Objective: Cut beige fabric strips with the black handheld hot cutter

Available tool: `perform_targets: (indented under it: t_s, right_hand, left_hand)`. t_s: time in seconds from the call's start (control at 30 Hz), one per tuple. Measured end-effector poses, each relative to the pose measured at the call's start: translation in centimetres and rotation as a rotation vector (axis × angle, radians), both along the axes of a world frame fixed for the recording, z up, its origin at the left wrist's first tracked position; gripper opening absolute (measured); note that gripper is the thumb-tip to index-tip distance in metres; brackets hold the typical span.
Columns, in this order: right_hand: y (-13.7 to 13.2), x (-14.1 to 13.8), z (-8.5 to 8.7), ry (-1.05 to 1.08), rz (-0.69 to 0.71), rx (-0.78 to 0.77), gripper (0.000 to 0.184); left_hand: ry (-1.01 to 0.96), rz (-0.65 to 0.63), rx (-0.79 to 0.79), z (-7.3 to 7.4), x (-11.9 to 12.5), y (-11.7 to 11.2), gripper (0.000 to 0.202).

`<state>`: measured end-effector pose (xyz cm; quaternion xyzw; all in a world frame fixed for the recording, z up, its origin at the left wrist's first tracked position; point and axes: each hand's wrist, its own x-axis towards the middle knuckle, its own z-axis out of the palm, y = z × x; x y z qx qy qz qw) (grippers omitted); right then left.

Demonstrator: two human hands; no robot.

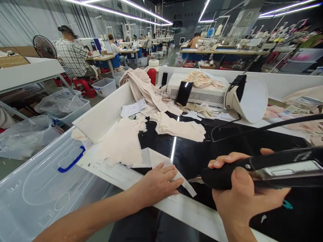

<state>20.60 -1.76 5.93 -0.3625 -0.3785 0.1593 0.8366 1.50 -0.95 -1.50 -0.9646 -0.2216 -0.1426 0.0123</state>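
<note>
My left hand (158, 183) lies flat with its fingers stretched out on a pale folded sheet (164, 158), which could be paper or fabric. The sheet rests partly on the black glossy tabletop (191, 156) and partly on the white edge. In my right hand (242, 198) is a black hand-held tool (267, 169) with a silver panel; its metal tip (195, 180) points left, close to the sheet's end. Left of the sheet spreads a pile of cream fabric pieces (122, 141). Behind it sits a smaller stack of cut fabric pieces (179, 126).
Toward the back are long fabric strips (141, 84), a phone (184, 93), a white vented box (196, 87) and a white lampshade-like cone (252, 97). A black cord (277, 124) crosses the right side. A plastic bin (45, 181) stands left; a person (73, 53) sits beyond.
</note>
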Motion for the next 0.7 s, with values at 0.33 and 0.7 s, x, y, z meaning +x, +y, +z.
perform_targets:
  t_s: [0.33, 0.7]
  right_hand:
    - [1.4, -0.9, -1.1, -0.015, 0.069, -0.009, 0.053]
    - [2.1, -1.2, -1.3, -0.017, 0.073, -0.010, 0.054]
  left_hand:
    - [-0.049, 0.002, 0.019, -0.4, 0.1, 0.1, 0.040]
    - [-0.034, -0.008, 0.011, -0.7, 0.1, 0.1, 0.048]
